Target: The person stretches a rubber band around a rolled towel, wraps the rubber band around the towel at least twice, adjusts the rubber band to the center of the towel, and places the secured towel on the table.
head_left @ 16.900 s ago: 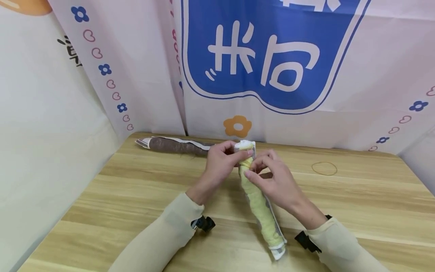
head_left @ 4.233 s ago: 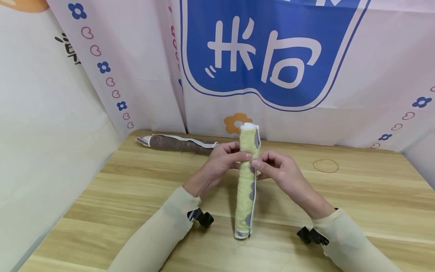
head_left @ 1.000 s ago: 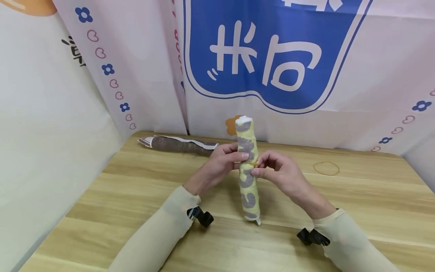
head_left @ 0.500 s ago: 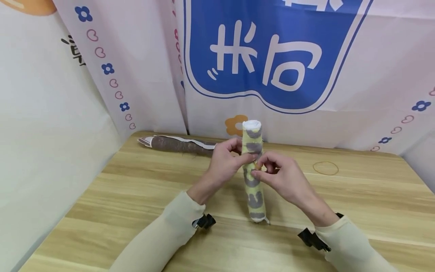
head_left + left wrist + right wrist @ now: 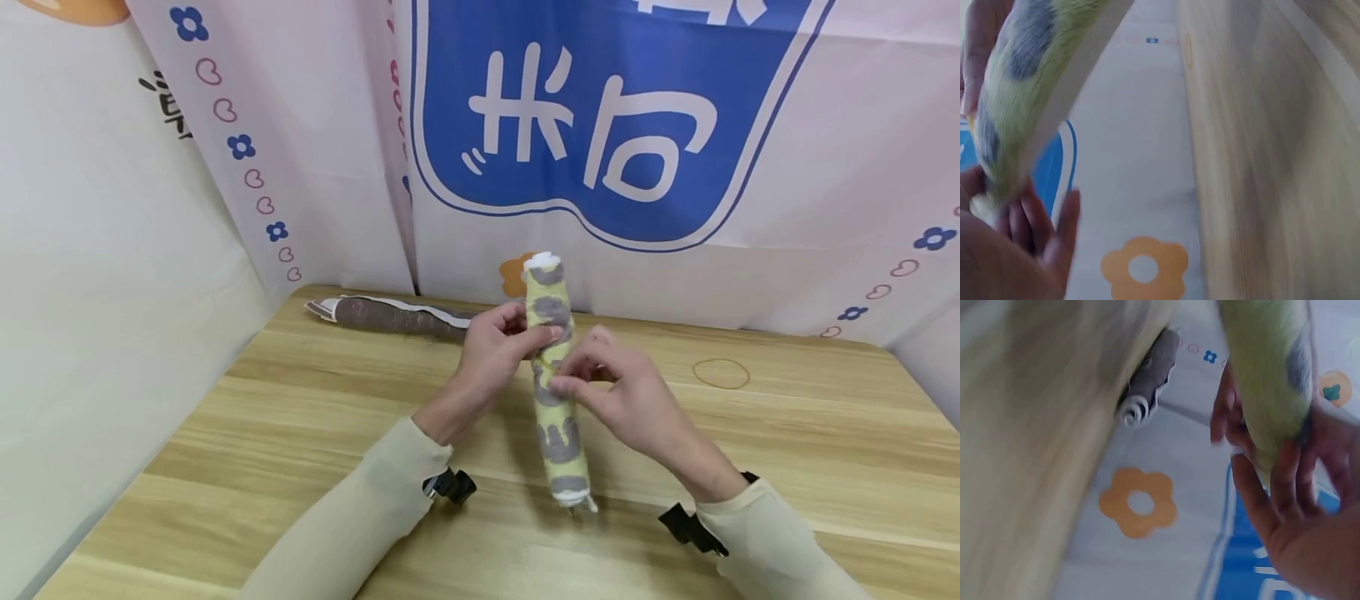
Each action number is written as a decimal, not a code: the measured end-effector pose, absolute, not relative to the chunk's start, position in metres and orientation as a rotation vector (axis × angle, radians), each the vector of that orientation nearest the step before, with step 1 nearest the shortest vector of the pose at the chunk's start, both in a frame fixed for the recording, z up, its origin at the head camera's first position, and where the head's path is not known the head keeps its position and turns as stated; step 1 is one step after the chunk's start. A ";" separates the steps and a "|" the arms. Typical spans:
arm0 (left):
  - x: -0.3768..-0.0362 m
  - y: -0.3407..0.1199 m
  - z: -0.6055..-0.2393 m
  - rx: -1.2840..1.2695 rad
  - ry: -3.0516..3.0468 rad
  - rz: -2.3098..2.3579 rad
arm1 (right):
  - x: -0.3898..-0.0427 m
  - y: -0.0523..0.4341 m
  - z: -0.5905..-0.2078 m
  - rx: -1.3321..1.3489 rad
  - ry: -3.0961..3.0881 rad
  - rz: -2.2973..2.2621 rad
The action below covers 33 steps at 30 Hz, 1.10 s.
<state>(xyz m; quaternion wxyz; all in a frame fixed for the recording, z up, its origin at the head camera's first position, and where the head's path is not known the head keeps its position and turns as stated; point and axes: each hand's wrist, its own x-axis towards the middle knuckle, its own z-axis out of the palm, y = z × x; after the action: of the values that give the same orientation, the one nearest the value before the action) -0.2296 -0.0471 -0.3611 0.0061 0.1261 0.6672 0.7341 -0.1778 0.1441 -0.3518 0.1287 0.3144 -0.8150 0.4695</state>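
A rolled-up towel [image 5: 558, 450], yellow with grey patches and white at its ends, stands tilted in front of me. My left hand [image 5: 487, 354] grips it above the middle, thumb across the near side. Round its middle runs a yellow rubber band [image 5: 545, 364], which my right hand [image 5: 630, 392] pinches between thumb and fingers. In the left wrist view the towel [image 5: 1025, 81] is blurred, with the left fingers behind it. The right wrist view has the towel's plain yellow side [image 5: 1263, 369] and both hands around its far end.
A brown rolled towel [image 5: 397, 317] with a white edge lies along the back left of the wooden table [image 5: 300, 467]. To the right, a loose rubber band [image 5: 722, 359] lies flat. A printed cloth [image 5: 465, 250] hangs directly behind the table.
Since the oldest frame the yellow towel has been lifted and turned, bringing its grey patches to face me. In the last half second its top has tipped left and the right hand has shifted slightly left.
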 end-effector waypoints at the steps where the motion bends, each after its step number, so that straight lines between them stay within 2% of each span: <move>1: -0.231 -0.048 -0.362 0.431 2.042 2.298 | -0.179 0.145 -0.352 0.852 -2.369 1.413; 5: -0.237 -0.053 -0.366 0.583 1.763 2.290 | -0.182 0.147 -0.351 0.656 -2.366 1.544; 13: -0.243 -0.061 -0.374 0.613 1.569 2.268 | -0.187 0.146 -0.357 0.601 -2.370 1.719; 20: -0.240 -0.058 -0.370 0.583 1.780 2.270 | -0.182 0.146 -0.353 0.672 -2.475 1.711; 24: -0.237 -0.054 -0.367 0.596 1.975 2.231 | -0.177 0.146 -0.349 0.720 -2.570 1.528; 30: -0.227 -0.046 -0.363 0.763 2.506 2.038 | -0.172 0.141 -0.346 0.557 -2.700 1.178; 33: -0.223 -0.043 -0.361 0.720 2.566 2.036 | -0.170 0.139 -0.344 0.525 -2.701 1.073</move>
<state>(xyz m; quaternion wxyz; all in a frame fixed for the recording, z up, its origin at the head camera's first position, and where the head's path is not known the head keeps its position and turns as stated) -0.2228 -0.0434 -0.3612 -0.1060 0.2136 0.7608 0.6036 -0.1704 0.1393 -0.3444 0.0938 0.1771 -0.9105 0.3617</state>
